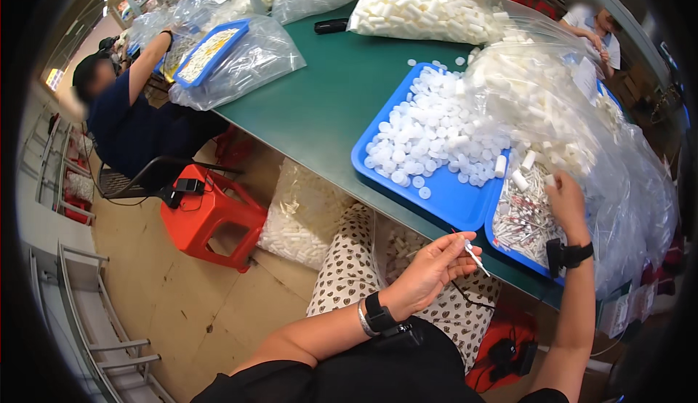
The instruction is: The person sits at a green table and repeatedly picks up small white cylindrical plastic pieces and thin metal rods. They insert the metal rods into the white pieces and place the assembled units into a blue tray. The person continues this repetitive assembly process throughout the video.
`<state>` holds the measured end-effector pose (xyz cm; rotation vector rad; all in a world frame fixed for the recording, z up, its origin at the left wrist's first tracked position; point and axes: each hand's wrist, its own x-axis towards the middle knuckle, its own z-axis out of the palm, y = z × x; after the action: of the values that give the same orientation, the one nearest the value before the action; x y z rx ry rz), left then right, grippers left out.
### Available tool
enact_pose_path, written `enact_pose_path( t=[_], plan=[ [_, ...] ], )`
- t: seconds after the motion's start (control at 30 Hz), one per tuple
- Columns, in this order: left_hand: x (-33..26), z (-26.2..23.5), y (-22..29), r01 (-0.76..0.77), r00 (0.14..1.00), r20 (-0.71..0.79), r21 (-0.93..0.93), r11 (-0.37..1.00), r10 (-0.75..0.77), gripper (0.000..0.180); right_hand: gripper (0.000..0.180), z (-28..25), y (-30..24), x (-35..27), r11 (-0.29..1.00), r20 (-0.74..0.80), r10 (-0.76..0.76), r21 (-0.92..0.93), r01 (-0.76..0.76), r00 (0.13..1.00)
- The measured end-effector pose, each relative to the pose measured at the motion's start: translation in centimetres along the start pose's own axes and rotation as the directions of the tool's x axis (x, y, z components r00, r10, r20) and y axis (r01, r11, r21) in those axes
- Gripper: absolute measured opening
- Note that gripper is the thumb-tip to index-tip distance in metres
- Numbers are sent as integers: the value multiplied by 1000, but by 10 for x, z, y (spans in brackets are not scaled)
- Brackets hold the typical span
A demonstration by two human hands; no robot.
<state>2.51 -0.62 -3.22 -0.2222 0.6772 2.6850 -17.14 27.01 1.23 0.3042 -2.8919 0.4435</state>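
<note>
Head view: we hold a slim white rod-shaped part clamped between thumb and fingers of our left hand, just off the near edge of a green worktop, its thin end angled down and right, likely to keep that end unobstructed. Our right hand reaches over a blue tray filled with thin white parts, some showing red; whether its fingertips are closed on anything, we cannot tell. Beside it, a larger blue tray carries a heap of translucent discs, while a clear plastic bag of white foam-like cylinders slumps against both, presumably set there so every supply lies within our reach.
</note>
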Motion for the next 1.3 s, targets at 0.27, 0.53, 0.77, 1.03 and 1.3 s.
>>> enact_pose_path(
  t=[0.27, 0.53, 0.77, 1.03, 1.3],
  plan=[
    [-5, 7, 14, -77, 997, -2, 51, 996, 77, 36, 14, -48, -77, -62, 853, 16, 2, 523, -10, 1000],
    [-6, 17, 7, -66, 996, 60, 68, 996, 62, 33, 16, -24, -133, -137, 798, 45, -287, 564, 213, 957],
    [-9, 19, 0, -246, 963, 34, 508, 825, 266, 24, 19, -24, -138, -139, 730, 47, -289, 657, 188, 956],
    [-5, 17, 5, -86, 996, 47, 534, 841, 72, 32, 13, -36, -126, -136, 432, 592, -168, 763, -481, 788],
    [-4, 7, 2, -14, 999, 41, 465, 885, -6, 40, 16, -56, -79, -110, 950, 57, -69, 310, 48, 996]
  ],
)
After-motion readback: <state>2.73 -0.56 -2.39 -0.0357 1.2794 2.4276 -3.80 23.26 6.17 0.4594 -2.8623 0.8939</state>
